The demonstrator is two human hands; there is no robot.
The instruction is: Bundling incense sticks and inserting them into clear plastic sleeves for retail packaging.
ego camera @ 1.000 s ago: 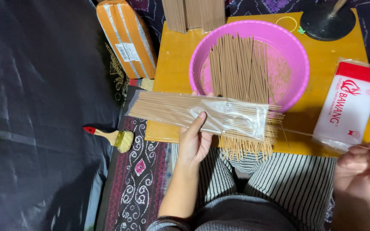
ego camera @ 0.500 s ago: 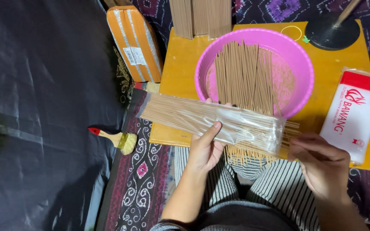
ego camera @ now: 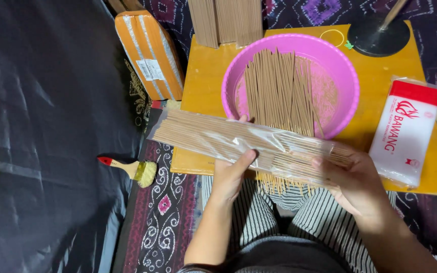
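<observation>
A dark plastic sheet (ego camera: 36,126) covers the whole left side of your view, flat and bare but for a small paintbrush (ego camera: 130,169) with a red-tipped handle lying at its right edge, well apart from your hands. To its right sits the yellow desk (ego camera: 203,76), whose near edge runs just above your lap and whose left edge meets an orange striped pack (ego camera: 150,53) leaning beside it. A pink basin (ego camera: 340,65) fills the middle of the desk, with loose brown sticks (ego camera: 279,91) lying lengthwise in it; its near rim is right behind the bundle you hold. A red-and-white packet (ego camera: 405,131) lies on the right part of the desk, just beside your right hand.

You hold a clear plastic sleeve of thin brown sticks (ego camera: 203,136) crosswise over the desk's near edge, its left end reaching out past the desk corner and its right end by the packet. Your left hand (ego camera: 231,174) grips it near the middle, thumb on top and fingers wrapped under. Your right hand (ego camera: 355,184) clasps the right end, fingers closed around the sleeve's mouth. More stick ends (ego camera: 279,184) poke out below the sleeve, over your striped trousers (ego camera: 319,217).
</observation>
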